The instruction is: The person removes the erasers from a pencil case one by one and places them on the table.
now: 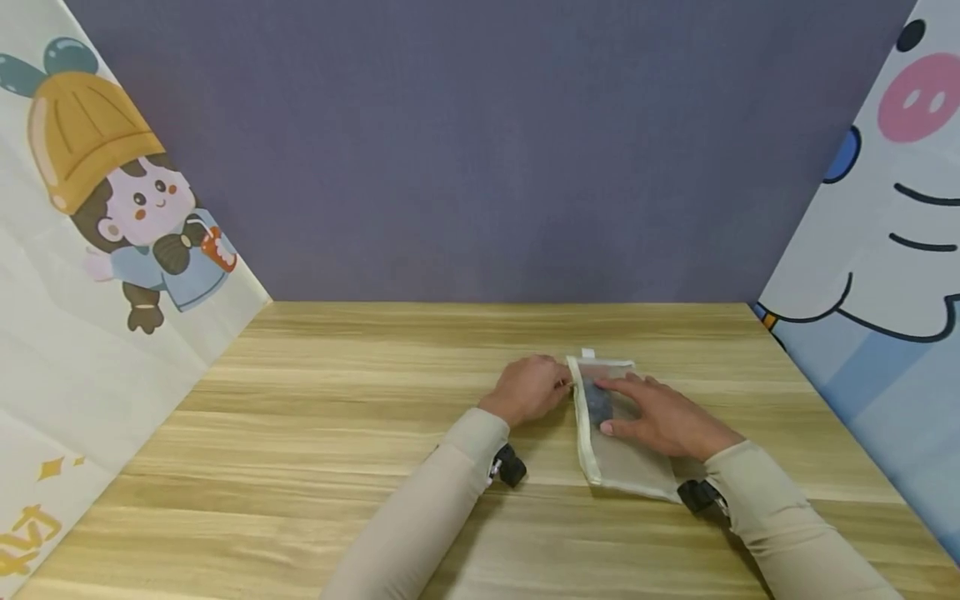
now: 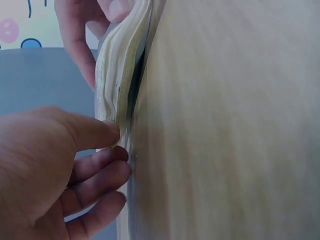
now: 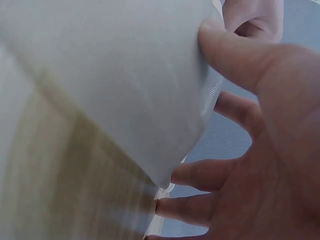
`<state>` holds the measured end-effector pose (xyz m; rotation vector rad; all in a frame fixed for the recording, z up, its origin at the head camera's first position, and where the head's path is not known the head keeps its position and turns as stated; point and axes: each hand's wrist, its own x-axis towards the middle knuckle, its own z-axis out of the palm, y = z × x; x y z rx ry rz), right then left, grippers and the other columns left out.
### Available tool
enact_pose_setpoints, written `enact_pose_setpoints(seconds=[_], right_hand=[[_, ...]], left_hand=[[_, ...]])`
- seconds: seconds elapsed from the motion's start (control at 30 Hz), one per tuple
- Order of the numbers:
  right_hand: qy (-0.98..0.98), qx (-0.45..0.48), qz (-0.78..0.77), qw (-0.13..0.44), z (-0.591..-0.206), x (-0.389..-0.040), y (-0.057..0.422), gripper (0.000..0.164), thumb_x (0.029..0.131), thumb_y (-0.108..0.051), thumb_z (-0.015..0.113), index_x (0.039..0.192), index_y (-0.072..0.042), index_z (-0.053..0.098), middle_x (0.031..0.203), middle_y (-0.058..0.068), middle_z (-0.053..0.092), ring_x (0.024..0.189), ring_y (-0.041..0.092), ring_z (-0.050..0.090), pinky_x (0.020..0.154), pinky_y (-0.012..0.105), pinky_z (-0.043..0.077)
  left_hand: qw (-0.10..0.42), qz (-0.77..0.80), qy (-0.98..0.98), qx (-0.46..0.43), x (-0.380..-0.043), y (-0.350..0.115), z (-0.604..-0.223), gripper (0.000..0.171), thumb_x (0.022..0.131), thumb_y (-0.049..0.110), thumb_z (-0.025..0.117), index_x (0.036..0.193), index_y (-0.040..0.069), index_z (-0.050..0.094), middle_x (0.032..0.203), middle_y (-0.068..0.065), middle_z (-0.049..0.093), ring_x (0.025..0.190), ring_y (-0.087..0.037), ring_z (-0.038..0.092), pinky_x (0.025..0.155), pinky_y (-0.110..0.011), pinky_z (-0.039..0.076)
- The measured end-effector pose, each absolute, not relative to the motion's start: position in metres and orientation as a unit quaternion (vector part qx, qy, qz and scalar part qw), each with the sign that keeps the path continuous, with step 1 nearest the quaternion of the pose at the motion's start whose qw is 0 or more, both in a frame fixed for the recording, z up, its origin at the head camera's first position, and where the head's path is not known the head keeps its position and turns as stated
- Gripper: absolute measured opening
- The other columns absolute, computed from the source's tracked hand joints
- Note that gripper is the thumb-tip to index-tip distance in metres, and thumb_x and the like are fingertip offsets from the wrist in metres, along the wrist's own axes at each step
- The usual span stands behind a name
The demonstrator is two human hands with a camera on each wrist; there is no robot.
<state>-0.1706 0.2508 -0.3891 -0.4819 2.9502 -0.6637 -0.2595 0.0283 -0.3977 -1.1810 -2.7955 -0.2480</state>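
A translucent mesh zip pouch with a cream zipper edge lies on the table, right of centre. Through its mesh shows a dark grey object, its kind blurred by the fabric. My left hand is at the pouch's left side; in the left wrist view its thumb and forefinger pinch the zipper band near one end. Over the pouch from the right comes my right hand, thumb and forefinger touching the mesh on either side of the dark object. Its other fingers are spread and fairly straight.
The wood-grain table runs back to a grey-purple partition. Printed cartoon panels stand at the left and right. A small white tag sticks out at the pouch's far edge.
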Motion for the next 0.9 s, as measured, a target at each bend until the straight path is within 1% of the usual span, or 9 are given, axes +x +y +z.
enact_pose_setpoints(seconds=[0.13, 0.23, 0.37, 0.47, 0.57, 0.63, 0.73, 0.9], right_hand=[[0.962, -0.164, -0.216, 0.037, -0.3881, -0.1710, 0.2528, 0.074, 0.092, -0.052, 0.067, 0.152, -0.018, 0.043, 0.153, 0.031, 0.033, 0.136, 0.063, 0.024, 0.100, 0.075, 0.028], [0.958, -0.179, -0.223, 0.026, -0.3900, -0.1716, 0.2543, 0.071, 0.092, -0.047, 0.070, 0.151, -0.018, 0.043, 0.153, 0.027, 0.037, 0.135, 0.062, 0.028, 0.099, 0.073, 0.031], [0.949, -0.207, -0.240, 0.000, -0.3921, -0.1709, 0.2541, 0.064, 0.091, -0.036, 0.075, 0.145, -0.016, 0.048, 0.149, 0.021, 0.044, 0.134, 0.055, 0.037, 0.099, 0.068, 0.037], [0.947, -0.212, -0.241, -0.012, -0.3911, -0.1692, 0.2521, 0.058, 0.090, -0.033, 0.076, 0.140, -0.016, 0.051, 0.147, 0.022, 0.044, 0.134, 0.054, 0.038, 0.098, 0.067, 0.039], [0.953, -0.202, -0.226, -0.014, -0.3890, -0.1677, 0.2495, 0.056, 0.091, -0.035, 0.074, 0.139, -0.016, 0.053, 0.146, 0.026, 0.042, 0.133, 0.055, 0.038, 0.096, 0.067, 0.041], [0.958, -0.192, -0.213, -0.013, -0.3880, -0.1673, 0.2480, 0.056, 0.092, -0.037, 0.073, 0.140, -0.016, 0.054, 0.145, 0.027, 0.043, 0.131, 0.053, 0.042, 0.095, 0.066, 0.042], [0.961, -0.188, -0.203, -0.017, -0.3881, -0.1677, 0.2464, 0.058, 0.092, -0.039, 0.073, 0.141, -0.014, 0.054, 0.144, 0.024, 0.048, 0.128, 0.048, 0.047, 0.096, 0.063, 0.042], [0.960, -0.188, -0.207, -0.014, -0.3895, -0.1697, 0.2458, 0.060, 0.091, -0.041, 0.074, 0.141, -0.013, 0.055, 0.142, 0.018, 0.054, 0.130, 0.042, 0.049, 0.100, 0.060, 0.041]], left_hand=[[0.048, -0.081, -0.922, -0.375, -0.2583, 0.0283, -0.3973, 0.010, 0.099, 0.031, 0.065, 0.096, 0.027, 0.073, 0.088, 0.009, 0.063, 0.076, -0.005, 0.055, 0.062, -0.026, 0.046], [0.050, -0.085, -0.925, -0.368, -0.2580, 0.0289, -0.3985, 0.010, 0.099, 0.031, 0.065, 0.096, 0.026, 0.073, 0.087, 0.009, 0.062, 0.076, -0.005, 0.055, 0.063, -0.026, 0.047], [0.047, -0.092, -0.926, -0.363, -0.2586, 0.0301, -0.4008, 0.011, 0.099, 0.030, 0.064, 0.093, 0.025, 0.071, 0.085, 0.009, 0.060, 0.074, -0.005, 0.054, 0.062, -0.027, 0.046], [0.043, -0.094, -0.927, -0.359, -0.2594, 0.0309, -0.4019, 0.013, 0.100, 0.030, 0.062, 0.090, 0.025, 0.069, 0.084, 0.009, 0.058, 0.073, -0.006, 0.054, 0.061, -0.027, 0.046], [0.041, -0.094, -0.929, -0.356, -0.2604, 0.0317, -0.4021, 0.015, 0.100, 0.030, 0.062, 0.087, 0.025, 0.066, 0.082, 0.009, 0.058, 0.073, -0.006, 0.053, 0.061, -0.028, 0.045], [0.040, -0.098, -0.929, -0.354, -0.2608, 0.0327, -0.4018, 0.016, 0.100, 0.030, 0.061, 0.086, 0.024, 0.064, 0.082, 0.009, 0.058, 0.074, -0.006, 0.054, 0.061, -0.028, 0.046], [0.037, -0.101, -0.930, -0.353, -0.2611, 0.0338, -0.4012, 0.018, 0.101, 0.030, 0.061, 0.084, 0.024, 0.062, 0.081, 0.010, 0.057, 0.074, -0.006, 0.054, 0.061, -0.029, 0.046], [0.035, -0.094, -0.929, -0.355, -0.2604, 0.0333, -0.3993, 0.019, 0.101, 0.030, 0.060, 0.084, 0.024, 0.060, 0.079, 0.010, 0.057, 0.073, -0.007, 0.054, 0.060, -0.029, 0.045]])
